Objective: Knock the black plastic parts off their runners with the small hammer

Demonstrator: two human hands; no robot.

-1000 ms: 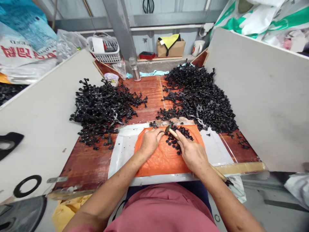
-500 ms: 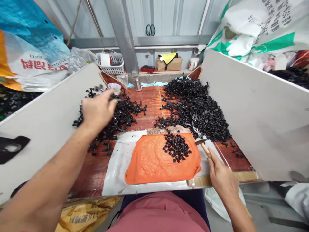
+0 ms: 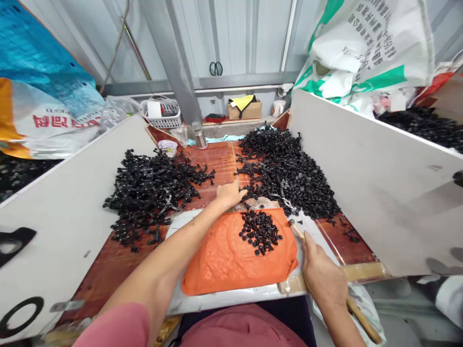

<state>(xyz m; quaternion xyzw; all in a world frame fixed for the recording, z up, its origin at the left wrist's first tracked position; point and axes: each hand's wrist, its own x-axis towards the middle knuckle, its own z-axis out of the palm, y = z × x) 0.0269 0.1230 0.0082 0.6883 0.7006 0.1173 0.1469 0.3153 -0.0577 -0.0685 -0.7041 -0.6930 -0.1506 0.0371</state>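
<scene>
My right hand (image 3: 323, 274) is closed around the wooden handle of a hammer (image 3: 298, 232); its small head is at the right edge of an orange cloth-like pad (image 3: 217, 260). Small black plastic parts with round heads (image 3: 261, 232) lie loose on the pad. Above the pad's far edge, my left hand (image 3: 230, 194) is at the near-left fringe of the right-hand heap of black parts (image 3: 300, 176). Its thumb points right and its fingers look curled; what they hold is hidden. A second heap, of branched black pieces (image 3: 148, 185), lies left.
Pale side boards (image 3: 347, 168) flank the reddish wooden table (image 3: 222, 161). Toward the back stand a metal flask (image 3: 199, 135), a white basket (image 3: 162, 115), a cardboard box (image 3: 249, 110) and a mug (image 3: 278, 108). Scissors (image 3: 216, 69) hang on the wall. Large sacks (image 3: 372, 53) rise behind the boards.
My left hand has moved right, from over the left heap to the edge of the right heap. My right hand still holds the hammer beside the pad. The camera view has shifted slightly.
</scene>
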